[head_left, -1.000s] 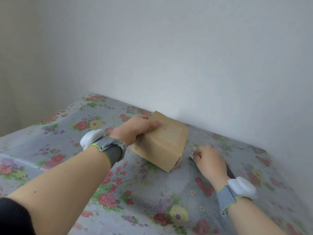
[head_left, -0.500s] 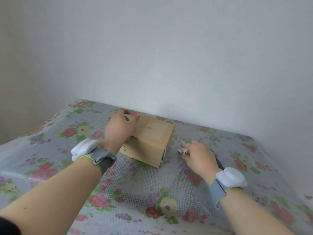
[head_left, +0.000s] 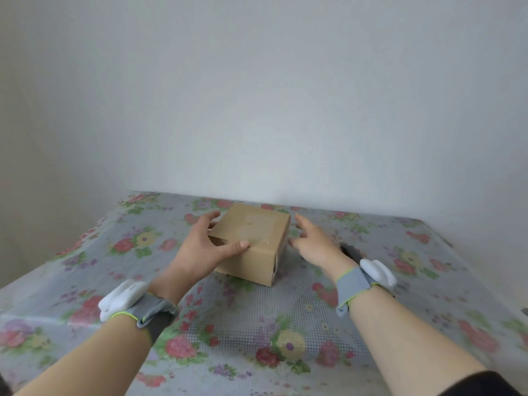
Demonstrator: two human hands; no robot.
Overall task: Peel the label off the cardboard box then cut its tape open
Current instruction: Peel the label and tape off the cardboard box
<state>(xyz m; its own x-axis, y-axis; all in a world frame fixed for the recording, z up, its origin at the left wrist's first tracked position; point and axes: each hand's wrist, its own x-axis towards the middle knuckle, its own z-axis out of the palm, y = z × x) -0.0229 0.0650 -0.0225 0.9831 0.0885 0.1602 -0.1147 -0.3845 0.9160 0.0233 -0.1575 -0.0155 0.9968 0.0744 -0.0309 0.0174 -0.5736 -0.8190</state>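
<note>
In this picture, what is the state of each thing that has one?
cardboard box: closed, flat on the tablecloth; no label visible on its top.
left hand: holds the box, thumb on top, fingers round its left edge.
right hand: open, fingers spread, beside the box's right side; contact unclear.
dark tool: lies on the tablecloth behind the right wrist, mostly hidden.

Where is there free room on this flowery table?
Free: the near tablecloth in front of the cardboard box; left of the left hand; the far right side. Crowded: round the box, where the right hand and a dark object sit.
</note>
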